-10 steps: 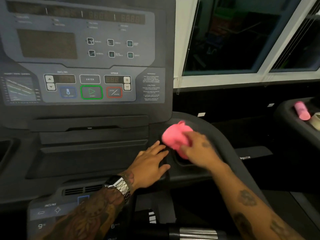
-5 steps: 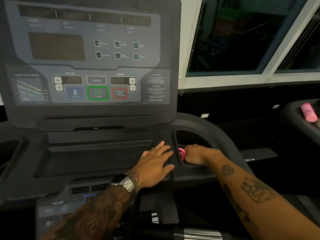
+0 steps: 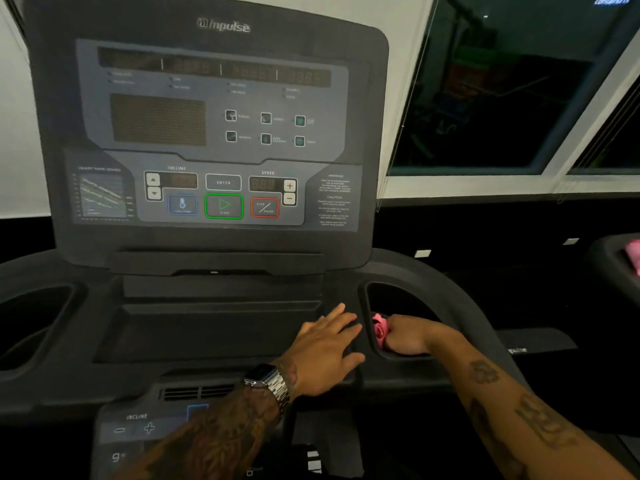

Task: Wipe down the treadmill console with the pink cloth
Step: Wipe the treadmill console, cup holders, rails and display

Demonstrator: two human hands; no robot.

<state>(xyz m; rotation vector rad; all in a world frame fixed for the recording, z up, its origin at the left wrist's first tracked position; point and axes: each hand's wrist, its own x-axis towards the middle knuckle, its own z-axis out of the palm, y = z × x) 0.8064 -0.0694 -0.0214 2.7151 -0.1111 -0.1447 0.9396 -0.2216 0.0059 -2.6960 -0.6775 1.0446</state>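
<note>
The dark treadmill console [image 3: 214, 140] fills the view, with its display panel and coloured buttons up top. My right hand [image 3: 407, 336] is down inside the right cup-holder recess [image 3: 391, 296], gripping the bunched pink cloth [image 3: 379, 329], of which only a small part shows at the recess's left wall. My left hand [image 3: 327, 348] rests flat with straight fingers on the console's lower tray, just left of that recess. A metal watch sits on my left wrist.
A second recess [image 3: 31, 323] opens at the console's left end. A lower panel with incline buttons [image 3: 135, 427] lies near me. A dark window [image 3: 491, 91] is at upper right, and a pink object [image 3: 633, 254] sits on a neighbouring machine at the right edge.
My right hand has carried the pink cloth from above the recess rim down into the right cup holder and stays there. The view has tilted upward, showing the whole console. My left hand keeps its place.
</note>
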